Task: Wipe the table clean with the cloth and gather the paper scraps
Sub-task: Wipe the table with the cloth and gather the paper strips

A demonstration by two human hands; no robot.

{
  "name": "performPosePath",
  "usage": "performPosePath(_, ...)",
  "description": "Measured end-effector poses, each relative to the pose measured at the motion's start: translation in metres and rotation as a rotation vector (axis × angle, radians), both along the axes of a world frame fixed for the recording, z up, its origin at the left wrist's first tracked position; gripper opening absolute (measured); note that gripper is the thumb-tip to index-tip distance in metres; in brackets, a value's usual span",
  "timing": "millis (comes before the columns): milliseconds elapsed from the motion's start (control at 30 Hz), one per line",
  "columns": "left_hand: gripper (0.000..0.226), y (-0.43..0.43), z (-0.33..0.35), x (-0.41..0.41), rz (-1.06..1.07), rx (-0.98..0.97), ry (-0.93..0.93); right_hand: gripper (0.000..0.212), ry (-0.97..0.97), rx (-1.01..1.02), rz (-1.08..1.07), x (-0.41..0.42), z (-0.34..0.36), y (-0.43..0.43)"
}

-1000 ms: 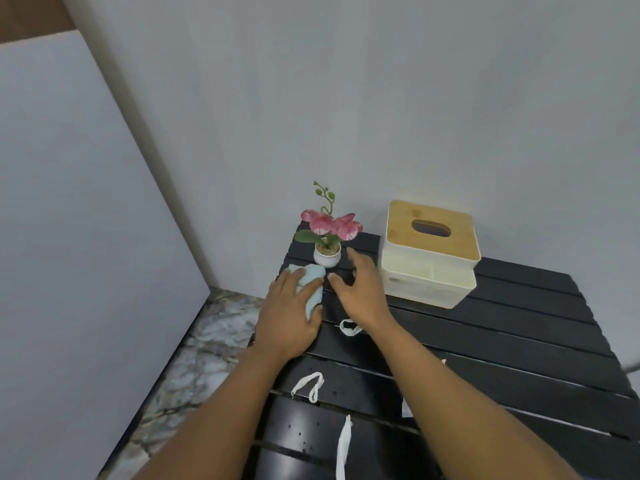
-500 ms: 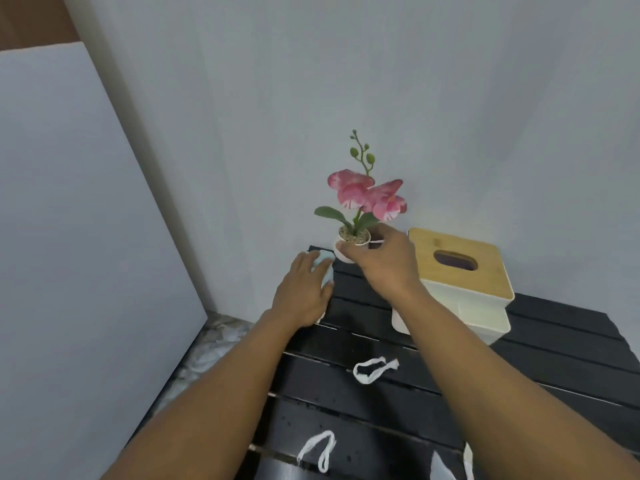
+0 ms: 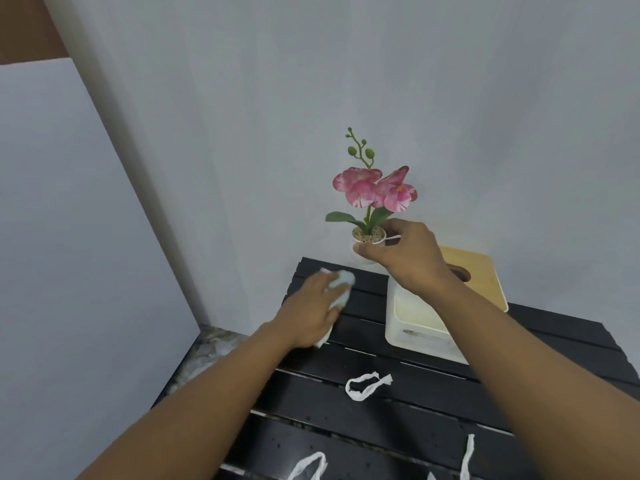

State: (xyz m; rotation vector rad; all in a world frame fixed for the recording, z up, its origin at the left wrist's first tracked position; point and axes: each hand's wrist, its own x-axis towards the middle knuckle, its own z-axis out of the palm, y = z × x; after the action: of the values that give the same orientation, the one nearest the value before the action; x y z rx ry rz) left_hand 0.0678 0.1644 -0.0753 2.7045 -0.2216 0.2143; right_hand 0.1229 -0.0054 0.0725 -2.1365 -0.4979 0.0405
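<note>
A pale blue cloth [image 3: 341, 289] lies bunched under the left hand [image 3: 311, 311], pressed flat against the far left corner of the black slatted surface [image 3: 571, 344]; the fingers [image 3: 323, 280] of that grip are spread over the cloth rather than curled round it, and a corner of the fabric pokes out beneath the heel of the palm. To the right of that grip and above it, the right hand [image 3: 407, 254] holds a small white pot [image 3: 367, 242] clear of the surface, thumb across the front of the pot and fingers closed around its far side, so this grip is clamped on the pot. The pot carries an artificial orchid [image 3: 375, 190] with pink blooms, green leaves and a budded stem, standing upright against the grey wall [image 3: 381, 81]. Just beyond and below the right wrist sits a white tissue box [image 3: 412, 318] with a wooden lid [image 3: 479, 278], partly hidden by the forearm. Nearer the camera than both grips, paper scraps are scattered on the slats: a twisted white loop [image 3: 365, 385] lies between the two forearms, another loop [image 3: 310, 465] sits at the lower edge, and a thin strip [image 3: 467, 457] lies under the right forearm's side. Marbled floor [image 3: 211, 348] shows to the left of the left forearm.
</note>
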Motion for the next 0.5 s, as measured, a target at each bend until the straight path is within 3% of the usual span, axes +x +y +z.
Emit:
performPosePath(100, 0.047, -0.023, 0.005, 0.027, 0.271, -0.033, -0.015, 0.034, -0.004, 0.002, 0.000, -0.003, -0.001, -0.002)
performPosePath(267, 0.046, -0.042, 0.004, 0.015, -0.138, 0.020, -0.002, 0.032, 0.026, 0.005, -0.009, -0.008, -0.005, -0.002)
performPosePath(367, 0.046, -0.043, -0.002, -0.028, -0.213, -0.012, -0.053, 0.032, 0.052, 0.012, -0.014, -0.011, -0.012, 0.000)
performPosePath(500, 0.044, -0.026, -0.007, -0.063, 0.078, -0.100, -0.114, 0.032, 0.076, 0.008, 0.009, -0.017, -0.019, 0.002)
